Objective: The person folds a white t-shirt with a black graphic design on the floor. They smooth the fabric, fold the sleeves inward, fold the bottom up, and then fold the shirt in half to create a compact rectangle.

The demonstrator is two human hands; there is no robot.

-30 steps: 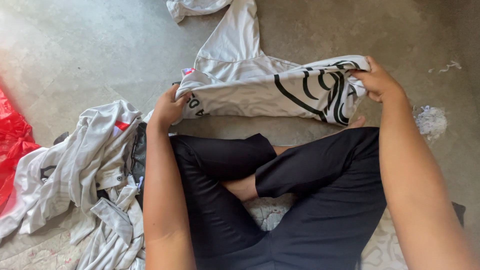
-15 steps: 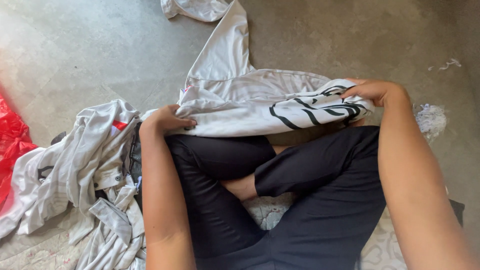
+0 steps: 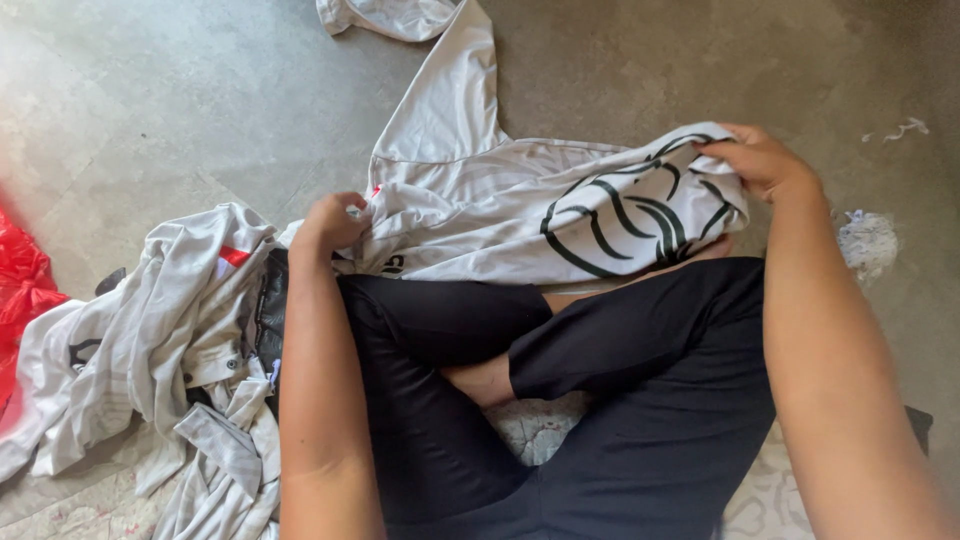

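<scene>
We sat cross-legged on the concrete floor (image 3: 150, 110) in black trousers (image 3: 620, 400), both forearms reaching forward past the knees.

Left hand (image 3: 332, 222): wrist bent inward, fingers curled shut and pinching a bunched fold at the left end of the white garment (image 3: 480, 215). The fingertips themselves were buried in cloth, so we could not tell how many gripped.

Right hand (image 3: 762, 160): raised a little higher than the left, palm down, fingers pressed together and hooked over the right end of the same garment, thumb hidden beneath the fabric.

The garment was pale with faint stripes and lay stretched between the two hands, draped across our shins and touching the trousers. Its right portion carried a large black emblem (image 3: 640, 215) of curved looping lines. A small dark mark sat near the lower left hem and a red speck near the left hand; both were too small to make out. One sleeve (image 3: 440, 100) trailed away over the floor toward the far edge of the view.

Beside our left knee lay a heap of similar striped garments (image 3: 150, 340), crumpled, with a red tab (image 3: 234, 256) showing. Red plastic (image 3: 22, 285) touched the heap at the left edge. Small white scraps (image 3: 866, 240) lay on the floor to our right.
</scene>
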